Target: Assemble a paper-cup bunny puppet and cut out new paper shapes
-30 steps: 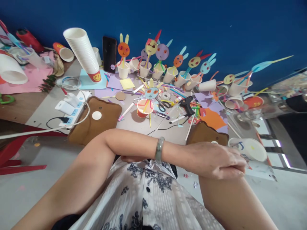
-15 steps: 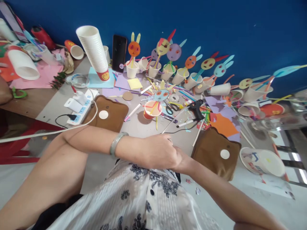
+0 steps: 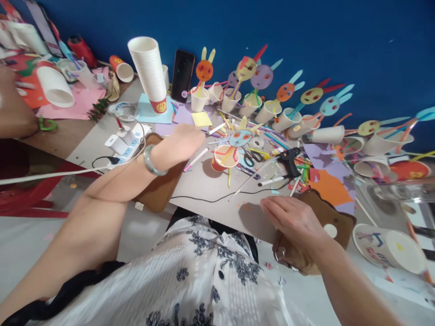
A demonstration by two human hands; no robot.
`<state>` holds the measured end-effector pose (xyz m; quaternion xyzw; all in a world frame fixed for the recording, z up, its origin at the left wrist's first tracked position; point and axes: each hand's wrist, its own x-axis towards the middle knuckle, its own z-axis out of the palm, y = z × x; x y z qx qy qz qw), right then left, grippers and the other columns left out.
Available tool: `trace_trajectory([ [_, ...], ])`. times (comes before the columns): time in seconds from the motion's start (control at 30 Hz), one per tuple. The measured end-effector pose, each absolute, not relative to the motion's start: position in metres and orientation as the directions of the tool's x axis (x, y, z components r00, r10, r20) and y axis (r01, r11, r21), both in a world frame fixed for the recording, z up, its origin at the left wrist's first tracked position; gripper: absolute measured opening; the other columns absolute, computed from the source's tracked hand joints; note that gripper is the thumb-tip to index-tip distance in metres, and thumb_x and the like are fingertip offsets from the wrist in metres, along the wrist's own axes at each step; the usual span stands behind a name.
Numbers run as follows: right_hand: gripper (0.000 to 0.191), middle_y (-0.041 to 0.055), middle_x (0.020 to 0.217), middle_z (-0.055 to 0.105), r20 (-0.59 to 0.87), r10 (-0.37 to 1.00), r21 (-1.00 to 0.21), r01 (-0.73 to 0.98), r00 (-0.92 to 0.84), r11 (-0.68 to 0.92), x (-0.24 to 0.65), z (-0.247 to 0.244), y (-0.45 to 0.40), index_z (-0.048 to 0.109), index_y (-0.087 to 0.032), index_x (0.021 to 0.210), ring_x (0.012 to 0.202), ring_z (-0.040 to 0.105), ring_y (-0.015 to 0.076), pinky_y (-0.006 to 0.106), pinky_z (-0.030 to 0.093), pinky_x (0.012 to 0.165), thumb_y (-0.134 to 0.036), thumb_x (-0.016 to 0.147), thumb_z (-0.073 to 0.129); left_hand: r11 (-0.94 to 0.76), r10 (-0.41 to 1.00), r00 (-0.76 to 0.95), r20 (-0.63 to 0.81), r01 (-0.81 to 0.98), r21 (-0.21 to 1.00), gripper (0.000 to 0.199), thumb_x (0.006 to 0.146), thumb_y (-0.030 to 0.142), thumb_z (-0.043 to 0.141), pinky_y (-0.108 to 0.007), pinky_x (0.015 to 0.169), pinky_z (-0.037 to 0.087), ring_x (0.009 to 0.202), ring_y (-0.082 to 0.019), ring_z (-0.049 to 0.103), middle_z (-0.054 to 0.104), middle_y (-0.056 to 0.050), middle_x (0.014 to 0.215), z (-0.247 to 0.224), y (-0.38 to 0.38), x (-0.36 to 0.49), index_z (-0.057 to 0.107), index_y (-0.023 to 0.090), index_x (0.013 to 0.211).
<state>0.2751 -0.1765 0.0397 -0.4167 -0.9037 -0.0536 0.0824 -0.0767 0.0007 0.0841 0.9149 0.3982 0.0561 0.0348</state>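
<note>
My left hand (image 3: 181,146) hovers above the left brown cloth piece (image 3: 158,192), with its fingers smeared by motion and partly hidden. A white marker with a pink end (image 3: 196,160) lies just right of it. My right hand (image 3: 294,218) rests palm down at the table's front edge, fingers stretched out and holding nothing. Partly under that wrist is the right brown cloth piece (image 3: 335,213), which has a white round spot. Between the hands stands a paper cup (image 3: 219,164) with a light-blue paper rabbit head (image 3: 239,137) on it.
Several rabbit-head cups line the blue wall. Scissors (image 3: 253,157), a black glue gun (image 3: 289,162) and its cord (image 3: 210,200) lie mid-table. At left are a tall cup stack (image 3: 149,68), a phone (image 3: 182,74), a power strip (image 3: 134,149) and another person's hand (image 3: 15,106).
My hands were together in front of my body and have parted. The left moved up and left over the table; the right moved right to the table's edge. The view has shifted slightly.
</note>
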Motion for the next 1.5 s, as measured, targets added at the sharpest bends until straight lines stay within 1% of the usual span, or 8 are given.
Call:
trace_trajectory([
  [0.23, 0.02, 0.0034, 0.085, 0.077, 0.263, 0.648, 0.211, 0.698, -0.715, 0.684, 0.265, 0.041, -0.163, 0.072, -0.019, 0.09, 0.07, 0.065, 0.0159, 0.029, 0.048, 0.07, -0.013, 0.105, 0.058, -0.551, 0.834, 0.551, -0.017, 0.834, 0.005, 0.037, 0.093, 0.003, 0.046, -0.034, 0.069, 0.036, 0.081, -0.023, 0.067, 0.073, -0.015, 0.091, 0.06, 0.043, -0.063, 0.077, 0.006, 0.113],
  [0.57, 0.022, 0.0037, 0.08, 0.078, 0.294, 0.664, 0.291, 0.726, -0.687, 0.623, 0.276, 0.034, -0.14, 0.074, -0.018, 0.087, 0.067, 0.064, 0.0174, 0.031, 0.045, 0.068, -0.021, 0.105, 0.062, -0.665, 0.503, 0.728, -0.466, 0.67, 0.33, 0.016, 0.062, 0.021, 0.085, -0.029, 0.057, 0.03, 0.059, -0.013, 0.052, 0.066, 0.002, 0.063, 0.063, 0.043, -0.07, 0.075, 0.017, 0.074],
  [0.7, 0.025, 0.0039, 0.08, 0.077, 0.26, 0.671, 0.221, 0.719, -0.694, 0.659, 0.269, 0.027, -0.137, 0.074, -0.019, 0.086, 0.065, 0.061, 0.0165, 0.031, 0.042, 0.067, -0.02, 0.106, 0.059, -0.702, 0.469, 0.764, -0.443, 0.627, 0.337, 0.015, 0.066, 0.017, 0.082, -0.029, 0.056, 0.028, 0.055, -0.012, 0.047, 0.059, 0.001, 0.056, 0.066, 0.031, -0.067, 0.067, 0.017, 0.063],
  [1.0, 0.025, 0.0058, 0.078, 0.078, 0.325, 0.752, 0.219, 0.819, -0.574, 0.53, 0.275, 0.019, -0.134, 0.074, -0.018, 0.084, 0.067, 0.066, 0.017, 0.031, 0.041, 0.069, -0.025, 0.105, 0.061, -0.867, 0.498, 0.864, -0.08, 0.492, -0.077, 0.032, 0.092, -0.001, 0.046, -0.036, 0.07, 0.035, 0.072, -0.023, 0.062, 0.07, -0.012, 0.075, 0.032, -0.019, -0.077, 0.071, 0.012, 0.077],
  [1.17, 0.025, 0.0079, 0.081, 0.08, 0.325, 0.906, 0.03, 0.961, -0.27, 0.275, 0.297, 0.007, -0.132, 0.076, -0.018, 0.091, 0.069, 0.072, 0.0206, 0.032, 0.044, 0.063, -0.03, 0.103, 0.058, -0.852, 0.513, 0.858, -0.011, 0.508, -0.122, 0.03, 0.09, -0.001, 0.048, -0.036, 0.068, 0.031, 0.067, -0.022, 0.06, 0.063, -0.008, 0.068, 0.021, -0.02, -0.079, 0.066, 0.014, 0.071],
  [1.27, 0.021, 0.0084, 0.079, 0.079, 0.278, 0.958, -0.148, 0.982, -0.076, 0.121, 0.304, 0.003, -0.132, 0.075, -0.018, 0.091, 0.067, 0.073, 0.0218, 0.032, 0.049, 0.063, -0.032, 0.097, 0.06, -0.868, 0.473, 0.857, -0.207, 0.493, 0.056, 0.027, 0.082, 0.0, 0.056, -0.035, 0.06, 0.025, 0.055, -0.016, 0.045, 0.058, -0.004, 0.06, 0.039, -0.022, -0.07, 0.061, 0.016, 0.061],
  [1.37, 0.019, 0.0073, 0.079, 0.078, 0.208, 0.978, -0.36, 0.932, 0.03, 0.047, 0.297, 0.001, -0.132, 0.073, -0.02, 0.092, 0.065, 0.072, 0.0219, 0.034, 0.054, 0.066, -0.037, 0.092, 0.065, -0.846, 0.196, 0.898, -0.395, 0.358, 0.395, 0.02, 0.078, 0.009, 0.066, -0.033, 0.055, 0.027, 0.052, -0.013, 0.034, 0.058, 0.0, 0.06, 0.06, -0.03, -0.057, 0.06, 0.018, 0.061],
  [1.5, 0.032, 0.0076, 0.089, 0.08, 0.097, 0.995, -0.557, 0.829, 0.009, 0.047, 0.27, 0.001, -0.127, 0.072, -0.021, 0.107, 0.062, 0.069, 0.0204, 0.035, 0.056, 0.064, -0.048, 0.089, 0.071, -0.868, 0.143, 0.919, -0.367, 0.295, 0.399, 0.012, 0.081, 0.009, 0.064, -0.032, 0.058, 0.032, 0.063, -0.015, 0.046, 0.072, -0.006, 0.078, 0.06, -0.04, -0.038, 0.07, 0.016, 0.074],
])
